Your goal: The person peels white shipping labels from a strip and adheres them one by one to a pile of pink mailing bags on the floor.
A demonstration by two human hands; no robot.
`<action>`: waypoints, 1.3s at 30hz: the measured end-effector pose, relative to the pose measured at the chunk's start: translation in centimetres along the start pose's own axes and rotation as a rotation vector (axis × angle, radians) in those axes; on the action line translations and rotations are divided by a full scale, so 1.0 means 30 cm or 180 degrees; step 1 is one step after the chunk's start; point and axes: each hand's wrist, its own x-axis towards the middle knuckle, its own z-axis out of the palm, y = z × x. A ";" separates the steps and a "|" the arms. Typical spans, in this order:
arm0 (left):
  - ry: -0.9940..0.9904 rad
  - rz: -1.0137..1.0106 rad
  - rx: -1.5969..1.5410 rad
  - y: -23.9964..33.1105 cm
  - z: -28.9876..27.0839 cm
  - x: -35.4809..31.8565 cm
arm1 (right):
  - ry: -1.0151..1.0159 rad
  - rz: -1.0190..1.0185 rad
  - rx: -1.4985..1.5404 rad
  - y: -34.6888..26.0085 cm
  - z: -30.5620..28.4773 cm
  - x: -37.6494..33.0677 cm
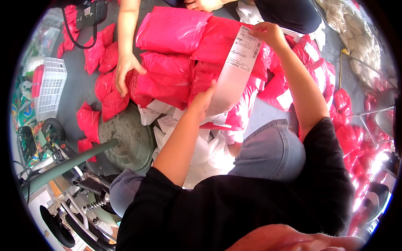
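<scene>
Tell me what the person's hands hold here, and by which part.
A long white label strip: the right hand pinches its printed top end, the left hand holds its lower part, over pink mailer bags.

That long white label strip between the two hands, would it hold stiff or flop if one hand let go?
Probably flop: the label strip looks thin and paper-like, stretched between the right hand at its top and the left hand lower down. It likely weighs almost nothing. Its glossy lower part may be slippery.
</scene>
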 end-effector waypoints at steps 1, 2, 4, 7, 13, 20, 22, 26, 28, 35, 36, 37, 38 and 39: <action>-0.0139 -0.0031 -0.0625 -0.005 -0.008 -0.022 | -0.0057 -0.0031 -0.0196 0.005 0.030 0.012; -0.0119 -0.0037 -0.0630 -0.007 -0.015 -0.040 | -0.0082 0.0027 -0.0576 0.010 0.047 0.014; -0.0343 -0.0532 -0.1490 -0.001 -0.024 -0.079 | 0.0033 -0.0140 -0.0601 0.036 0.075 0.020; -0.0069 -0.0750 -0.1776 -0.023 -0.049 -0.088 | 0.0133 -0.0232 -0.0657 0.060 0.092 0.027; -0.0595 -0.0819 -0.1786 -0.080 -0.168 -0.154 | 0.0298 -0.0439 -0.0675 0.086 0.110 0.021; 0.0599 -0.1554 -0.1616 -0.258 -0.330 -0.413 | 0.1577 -0.0772 -0.2700 -0.098 0.106 -0.059; 0.0992 -0.0881 -0.0533 -0.241 -0.330 -0.486 | 0.1508 -0.1212 -0.2493 -0.146 0.169 -0.094; 0.1541 0.0708 0.2000 -0.100 -0.302 -0.613 | -0.0116 -0.0534 -0.3085 -0.194 0.278 -0.208; 0.1795 0.1704 0.3050 0.009 -0.249 -0.725 | -0.0213 -0.0427 -0.2801 -0.167 0.262 -0.197; 0.0799 0.3175 0.2703 0.141 -0.228 -0.919 | -0.1800 -0.1562 0.1569 -0.731 0.102 -0.492; 0.0604 0.3276 0.2945 0.160 -0.225 -0.936 | -0.1915 -0.1883 0.1369 -0.791 0.095 -0.524; 0.0577 0.3345 0.2934 0.164 -0.214 -0.935 | -0.2015 -0.2191 0.1160 -0.832 0.087 -0.543; 0.0517 0.3434 0.2724 0.165 -0.203 -0.929 | -0.2242 -0.1950 0.1353 -0.855 0.089 -0.549; 0.0461 0.3514 0.2516 0.165 -0.202 -0.921 | -0.2467 -0.1705 0.1550 -0.876 0.095 -0.554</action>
